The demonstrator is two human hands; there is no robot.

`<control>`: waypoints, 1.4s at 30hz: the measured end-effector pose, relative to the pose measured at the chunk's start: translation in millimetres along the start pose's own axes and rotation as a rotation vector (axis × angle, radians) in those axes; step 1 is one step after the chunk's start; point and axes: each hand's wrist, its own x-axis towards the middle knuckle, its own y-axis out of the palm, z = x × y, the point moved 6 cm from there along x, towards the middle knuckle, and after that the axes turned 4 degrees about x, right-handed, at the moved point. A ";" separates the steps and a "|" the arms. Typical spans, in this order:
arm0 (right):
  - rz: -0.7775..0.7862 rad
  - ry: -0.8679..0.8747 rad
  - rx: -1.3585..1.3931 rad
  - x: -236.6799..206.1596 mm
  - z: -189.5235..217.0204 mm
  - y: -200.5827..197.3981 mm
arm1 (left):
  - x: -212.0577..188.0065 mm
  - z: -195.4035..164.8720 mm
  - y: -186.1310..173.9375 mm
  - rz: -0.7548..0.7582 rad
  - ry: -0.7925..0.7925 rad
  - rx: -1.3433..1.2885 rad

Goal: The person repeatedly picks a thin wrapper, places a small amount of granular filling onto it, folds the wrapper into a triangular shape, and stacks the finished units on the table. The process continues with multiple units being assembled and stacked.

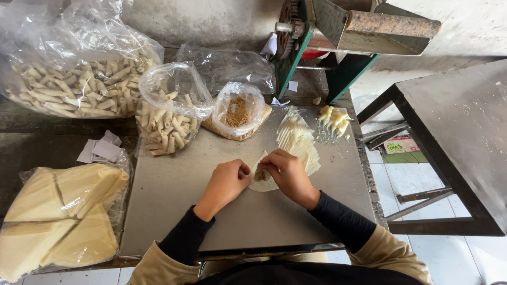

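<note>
1. Head view, centre of the frame: the left hand (226,182) and right hand (288,174) both pinch closed on a thin pale wrapper (262,182) lying on the grey bench (174,200), with brown filling (260,175) between the fingertips.
2. Just right of the hands lies a stack of wrappers (297,140).
3. Upper centre sits a bag of filling (237,112); left of it, a bag of rolled pieces (166,124).
</note>
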 end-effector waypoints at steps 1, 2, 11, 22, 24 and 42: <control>-0.005 -0.032 -0.033 -3.4 6.8 -1.6 | -0.1 1.2 0.1 0.014 -0.015 -0.004; -0.009 -0.064 -0.067 -7.0 13.0 -3.9 | -0.3 2.2 0.5 0.027 -0.030 -0.010; -0.051 -0.044 -0.164 -10.8 12.1 -30.5 | -3.3 -3.1 -1.5 0.068 -0.027 -0.032; -0.251 -0.115 -0.032 103.8 27.9 -32.4 | -4.8 -15.8 5.6 -0.016 0.030 -0.157; -0.192 -0.027 -0.094 64.9 30.2 -33.6 | -5.0 -18.8 6.6 -0.021 0.101 -0.161; -0.218 0.245 -0.285 -64.7 -15.5 1.3 | -11.6 -26.1 10.9 -0.113 0.209 -0.014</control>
